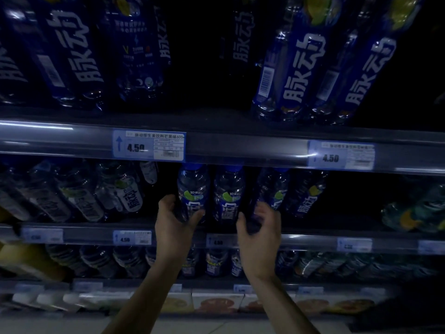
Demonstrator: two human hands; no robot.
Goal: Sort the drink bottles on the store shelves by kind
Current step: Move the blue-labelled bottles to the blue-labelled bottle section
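Blue-labelled drink bottles with green fruit marks stand on the dim middle shelf [313, 238]. My left hand [172, 221] is wrapped around the lower half of one blue-capped bottle [192, 189]. My right hand [258, 233] grips the base of another such bottle [272, 189], which leans to the right. Between them a third bottle [228, 194] stands untouched. A fourth dark bottle [304, 196] with a yellow-green mark leans just right of my right hand.
Clear bottles with white labels [125, 191] lean at the shelf's left. Large blue bottles [289, 68] fill the shelf above, with a dark gap in its middle. Price tags [149, 145] line the shelf rails. Lower shelves hold more bottles and boxed goods [216, 302].
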